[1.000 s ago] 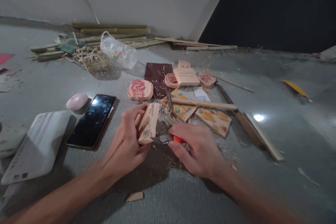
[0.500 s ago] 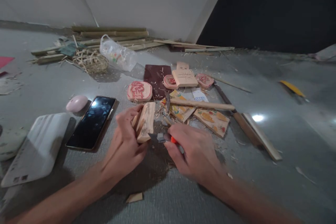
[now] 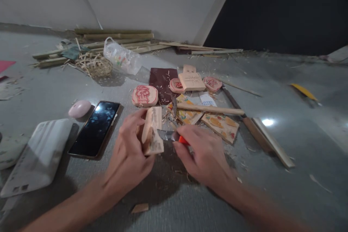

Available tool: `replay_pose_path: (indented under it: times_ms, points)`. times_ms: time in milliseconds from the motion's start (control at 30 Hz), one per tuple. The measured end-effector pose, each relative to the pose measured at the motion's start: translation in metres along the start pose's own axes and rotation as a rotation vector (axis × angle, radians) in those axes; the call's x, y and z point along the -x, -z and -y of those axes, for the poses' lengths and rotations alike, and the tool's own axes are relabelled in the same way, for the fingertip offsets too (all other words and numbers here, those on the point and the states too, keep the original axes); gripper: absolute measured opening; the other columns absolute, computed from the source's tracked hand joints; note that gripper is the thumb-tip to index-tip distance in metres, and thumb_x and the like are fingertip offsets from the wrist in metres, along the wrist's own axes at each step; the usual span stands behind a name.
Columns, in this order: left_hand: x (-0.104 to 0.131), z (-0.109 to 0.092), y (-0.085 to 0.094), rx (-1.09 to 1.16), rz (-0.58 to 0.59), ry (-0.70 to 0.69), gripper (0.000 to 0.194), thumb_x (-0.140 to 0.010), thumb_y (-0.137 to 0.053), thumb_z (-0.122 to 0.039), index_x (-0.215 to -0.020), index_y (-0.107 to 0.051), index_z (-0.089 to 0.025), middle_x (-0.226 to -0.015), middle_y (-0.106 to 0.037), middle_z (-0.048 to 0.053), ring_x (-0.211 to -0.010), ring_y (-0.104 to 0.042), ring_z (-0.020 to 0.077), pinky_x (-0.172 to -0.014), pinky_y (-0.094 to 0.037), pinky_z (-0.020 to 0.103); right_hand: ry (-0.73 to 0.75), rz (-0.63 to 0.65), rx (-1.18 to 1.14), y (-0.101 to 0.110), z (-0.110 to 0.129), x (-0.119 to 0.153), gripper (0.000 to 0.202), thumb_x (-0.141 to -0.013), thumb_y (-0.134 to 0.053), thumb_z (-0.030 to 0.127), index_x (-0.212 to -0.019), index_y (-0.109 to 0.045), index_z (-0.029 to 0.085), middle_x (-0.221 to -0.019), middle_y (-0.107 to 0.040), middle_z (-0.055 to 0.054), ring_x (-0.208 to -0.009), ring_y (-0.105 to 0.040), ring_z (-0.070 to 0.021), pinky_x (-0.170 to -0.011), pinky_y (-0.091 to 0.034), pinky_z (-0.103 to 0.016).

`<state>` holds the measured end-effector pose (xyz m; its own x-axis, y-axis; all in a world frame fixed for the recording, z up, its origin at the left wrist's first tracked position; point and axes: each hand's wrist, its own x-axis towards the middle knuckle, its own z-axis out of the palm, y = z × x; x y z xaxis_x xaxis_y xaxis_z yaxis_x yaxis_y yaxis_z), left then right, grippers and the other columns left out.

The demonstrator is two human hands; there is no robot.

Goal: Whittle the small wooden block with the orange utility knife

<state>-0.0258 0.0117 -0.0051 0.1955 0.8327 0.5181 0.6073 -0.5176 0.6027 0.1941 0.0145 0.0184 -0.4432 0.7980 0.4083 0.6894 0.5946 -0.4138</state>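
My left hand [image 3: 130, 145] grips a pale block of wood [image 3: 152, 130] with a rough, partly cut edge turned to the right. In my right hand [image 3: 202, 152] is a knife [image 3: 168, 135] with a short metal blade and an orange-red part at the handle. Its tip meets the edge of the block, around the middle of that side. Most of the handle is hidden inside my fist. Just beyond my hands, a hammer [image 3: 209, 108] with a wooden handle lies across painted wooden tiles [image 3: 221, 125].
A black phone [image 3: 95, 128], a pink oval object [image 3: 79, 109] and a white device [image 3: 38, 156] lie left. Carved wooden pieces [image 3: 145, 95] rest near a dark red sheet [image 3: 163, 79]. Behind are a woven basket [image 3: 95, 64], a plastic bag [image 3: 122, 58] and bamboo strips [image 3: 116, 36]. Shavings litter the floor.
The block has tilted in my left hand, showing more of its cut edge. The knife blade has moved from the block's lower corner up to the middle of its side.
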Motion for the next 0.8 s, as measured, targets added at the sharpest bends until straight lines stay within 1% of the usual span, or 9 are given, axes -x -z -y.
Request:
replay_pose_path:
  times_ms: [100,167,233,333,400,467,533,667,800]
  points:
    - [0.0006,-0.0018,-0.0013,0.05,-0.018,-0.017,0.078,-0.087,-0.064,-0.013,-0.152,-0.023,-0.027,-0.153,-0.045,0.019,-0.137,-0.056,0.0337,-0.112,-0.048,0.056,-0.003,-0.005,-0.016,-0.0003,-0.004,0.0003,0.017,-0.104,-0.051,0.032,-0.094,-0.058,0.02,-0.081,-0.062,-0.001,-0.072,-0.056,-0.0163,-0.067,-0.035,-0.031]
    - [0.0003,-0.0004,-0.0026,0.028,-0.034,-0.02,0.078,-0.086,-0.067,-0.015,-0.151,-0.025,-0.026,-0.151,-0.047,0.018,-0.135,-0.058,0.0329,-0.11,-0.051,0.054,-0.009,0.02,-0.058,-0.0015,-0.0051,0.0007,0.02,-0.104,-0.05,0.034,-0.091,-0.056,0.02,-0.079,-0.061,-0.001,-0.07,-0.054,-0.0156,-0.065,-0.035,-0.031]
    - [-0.0004,0.0021,-0.0039,0.029,-0.032,0.014,0.076,-0.085,-0.068,-0.017,-0.15,-0.028,-0.024,-0.149,-0.049,0.018,-0.135,-0.058,0.0329,-0.109,-0.052,0.053,-0.012,0.049,-0.107,-0.0031,-0.0052,0.0009,0.023,-0.105,-0.049,0.035,-0.088,-0.055,0.02,-0.078,-0.059,0.0,-0.069,-0.053,-0.015,-0.064,-0.034,-0.03]
    - [-0.0027,0.0045,-0.0041,0.099,0.027,0.116,0.072,-0.084,-0.07,-0.019,-0.147,-0.035,-0.025,-0.145,-0.053,0.016,-0.134,-0.06,0.0325,-0.108,-0.055,0.052,-0.016,0.096,-0.165,-0.0047,-0.0045,0.0006,0.023,-0.105,-0.049,0.036,-0.09,-0.056,0.02,-0.079,-0.06,0.0,-0.071,-0.055,-0.0148,-0.065,-0.035,-0.03]
    - [-0.0052,0.0038,-0.0023,0.152,0.097,0.159,0.069,-0.084,-0.069,-0.018,-0.146,-0.04,-0.026,-0.145,-0.058,0.013,-0.133,-0.063,0.0307,-0.105,-0.058,0.047,-0.017,0.13,-0.188,-0.0053,-0.0039,0.0005,0.022,-0.106,-0.049,0.036,-0.093,-0.057,0.02,-0.082,-0.062,0.0,-0.073,-0.056,-0.0152,-0.067,-0.036,-0.031]
    - [-0.0076,0.0021,0.0005,0.193,0.173,0.176,0.065,-0.086,-0.065,-0.016,-0.147,-0.045,-0.028,-0.147,-0.062,0.009,-0.133,-0.064,0.0278,-0.104,-0.059,0.041,-0.024,0.164,-0.199,-0.0056,-0.0034,0.0004,0.023,-0.106,-0.048,0.037,-0.093,-0.057,0.02,-0.084,-0.064,0.0,-0.075,-0.057,-0.0157,-0.068,-0.036,-0.031]
    - [-0.009,0.0011,0.003,0.193,0.216,0.181,0.066,-0.088,-0.062,-0.013,-0.149,-0.045,-0.029,-0.149,-0.064,0.006,-0.135,-0.064,0.0257,-0.108,-0.057,0.04,-0.04,0.197,-0.201,-0.0058,-0.003,0.0001,0.024,-0.106,-0.047,0.038,-0.093,-0.057,0.02,-0.085,-0.064,-0.001,-0.076,-0.057,-0.0162,-0.068,-0.036,-0.031]
    - [-0.008,0.0034,0.0038,0.14,0.229,0.167,0.069,-0.089,-0.059,-0.013,-0.155,-0.044,-0.026,-0.154,-0.062,0.006,-0.139,-0.062,0.0255,-0.116,-0.052,0.041,-0.04,0.229,-0.213,-0.007,-0.0026,-0.0008,0.026,-0.107,-0.047,0.039,-0.09,-0.055,0.021,-0.083,-0.062,0.0,-0.075,-0.055,-0.016,-0.067,-0.034,-0.031]
    - [-0.0073,0.0077,0.0008,0.154,0.221,0.165,0.07,-0.088,-0.062,-0.015,-0.156,-0.046,-0.021,-0.154,-0.061,0.009,-0.139,-0.062,0.0266,-0.116,-0.051,0.042,0.003,0.23,-0.22,-0.0082,-0.002,-0.0006,0.028,-0.107,-0.047,0.04,-0.089,-0.055,0.021,-0.082,-0.062,-0.001,-0.074,-0.054,-0.016,-0.067,-0.035,-0.032]
